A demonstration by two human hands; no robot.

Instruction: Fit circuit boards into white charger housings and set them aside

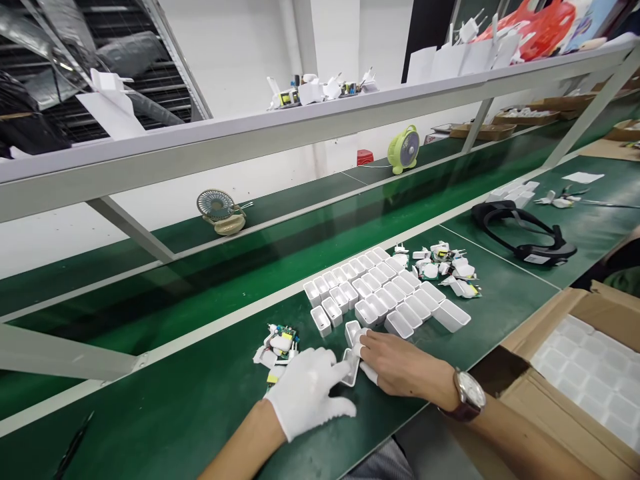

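Bright, even, whitish light fills the frame; its source lies out of view. The white wall [235, 53] at upper centre is pale and flat, while the upper left corner falls dark, with glints on silvery ducts [133, 53]. Dark reflections streak the glossy green belt [240, 287] across the middle. The left hand's white glove [310, 390], lower centre, shows little texture. Wide-angle distortion stretches the edges; small parts look soft.

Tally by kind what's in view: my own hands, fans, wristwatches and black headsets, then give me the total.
Own hands: 2 (left hand, right hand)
Fans: 2 (cream fan, green fan)
Wristwatches: 1 (wristwatch)
Black headsets: 1 (black headset)
Total: 6
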